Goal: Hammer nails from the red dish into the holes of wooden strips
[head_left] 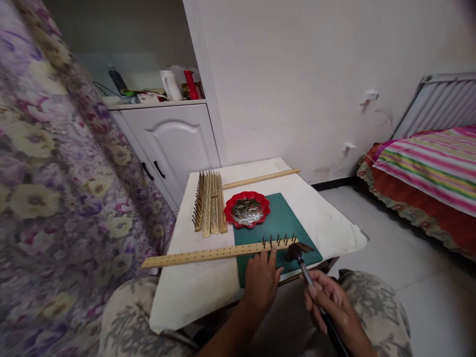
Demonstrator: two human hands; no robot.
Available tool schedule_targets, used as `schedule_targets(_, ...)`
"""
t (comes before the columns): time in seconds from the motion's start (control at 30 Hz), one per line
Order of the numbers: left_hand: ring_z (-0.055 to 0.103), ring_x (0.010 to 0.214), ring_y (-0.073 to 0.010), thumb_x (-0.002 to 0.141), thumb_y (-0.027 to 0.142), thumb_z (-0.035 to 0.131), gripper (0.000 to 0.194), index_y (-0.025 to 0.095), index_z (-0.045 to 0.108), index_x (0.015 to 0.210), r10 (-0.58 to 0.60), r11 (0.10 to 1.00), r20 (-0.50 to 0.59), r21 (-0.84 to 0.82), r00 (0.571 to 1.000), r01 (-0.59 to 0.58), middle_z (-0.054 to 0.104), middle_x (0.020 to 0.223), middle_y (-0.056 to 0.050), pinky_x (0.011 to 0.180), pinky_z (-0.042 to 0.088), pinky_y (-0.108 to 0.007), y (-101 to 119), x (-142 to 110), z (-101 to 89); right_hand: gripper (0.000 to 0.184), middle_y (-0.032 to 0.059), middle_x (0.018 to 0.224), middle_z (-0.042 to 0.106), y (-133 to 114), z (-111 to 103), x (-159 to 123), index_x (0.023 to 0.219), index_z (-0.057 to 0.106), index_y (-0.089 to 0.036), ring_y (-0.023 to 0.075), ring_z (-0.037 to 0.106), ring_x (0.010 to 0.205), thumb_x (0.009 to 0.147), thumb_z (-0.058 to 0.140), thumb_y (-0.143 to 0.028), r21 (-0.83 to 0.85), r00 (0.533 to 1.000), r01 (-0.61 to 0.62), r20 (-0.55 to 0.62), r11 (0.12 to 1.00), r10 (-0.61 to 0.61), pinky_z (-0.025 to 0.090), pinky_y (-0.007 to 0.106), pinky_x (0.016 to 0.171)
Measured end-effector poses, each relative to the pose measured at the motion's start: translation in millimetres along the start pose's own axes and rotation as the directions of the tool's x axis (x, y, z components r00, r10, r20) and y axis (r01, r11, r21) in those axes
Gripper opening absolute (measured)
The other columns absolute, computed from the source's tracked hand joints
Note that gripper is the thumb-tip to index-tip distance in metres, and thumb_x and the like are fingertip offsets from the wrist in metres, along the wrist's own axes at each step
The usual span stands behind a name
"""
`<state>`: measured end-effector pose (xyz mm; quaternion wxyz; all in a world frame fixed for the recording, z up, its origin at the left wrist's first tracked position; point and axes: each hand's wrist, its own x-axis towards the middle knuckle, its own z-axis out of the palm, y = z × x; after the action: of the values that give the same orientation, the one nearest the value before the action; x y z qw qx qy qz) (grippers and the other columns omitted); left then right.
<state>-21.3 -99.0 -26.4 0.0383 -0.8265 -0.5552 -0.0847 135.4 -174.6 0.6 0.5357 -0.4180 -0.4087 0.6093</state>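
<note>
A long wooden strip (219, 254) with rows of small holes lies across the near part of the table, its right end on a green mat (282, 213). Several dark nails (278, 240) stand upright in that end. My left hand (261, 277) rests its outstretched fingertips on the strip's near edge beside the nails, thumb apart. In my right hand (329, 302) a claw hammer (296, 252) is gripped by its handle, the head close to the strip's right end. Behind the strip sits a red scalloped dish (229, 221) holding many loose nails (247, 212).
Several nail-studded wooden strips (210, 203) lie side by side at the table's left. Another strip (261, 178) lies at the back of the white-covered table (327, 223). A cabinet (174, 144) and flowered curtain (74, 188) stand left; a bed (427, 168) is at right.
</note>
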Motion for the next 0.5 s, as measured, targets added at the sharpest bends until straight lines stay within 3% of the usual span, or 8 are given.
schedule_targets(0.3, 0.054, 0.088, -0.0230, 0.083, 0.038, 0.055, 0.058, 0.022, 0.036, 0.135, -0.008, 1.000, 0.019, -0.013, 1.000, 0.008, 0.055, 0.101, -0.008, 0.072, 0.042, -0.034, 1, 1, -1.9, 0.026, -0.0035, 0.061, 0.060, -19, 18, 28, 0.098, 0.053, -0.016, 0.0040, 0.041, 0.030, 0.086, 0.054, -0.039, -0.099, 0.997, 0.058, 0.051, 0.993, -0.053, 0.026, 0.016, 0.033)
schedule_targets(0.5, 0.054, 0.088, -0.0226, 0.086, 0.036, 0.049, 0.048, 0.022, 0.041, 0.132, -0.006, 0.999, 0.018, -0.041, 1.000, 0.007, 0.055, 0.101, -0.008, 0.072, 0.041, -0.033, 0, -1, -2.9, 0.024, -0.0030, 0.066, 0.063, -33, 35, 40, 0.090, 0.053, -0.017, 0.0030, 0.041, 0.029, 0.084, 0.055, -0.040, -0.133, 0.994, 0.077, 0.093, 0.988, -0.065, 0.028, 0.017, 0.034)
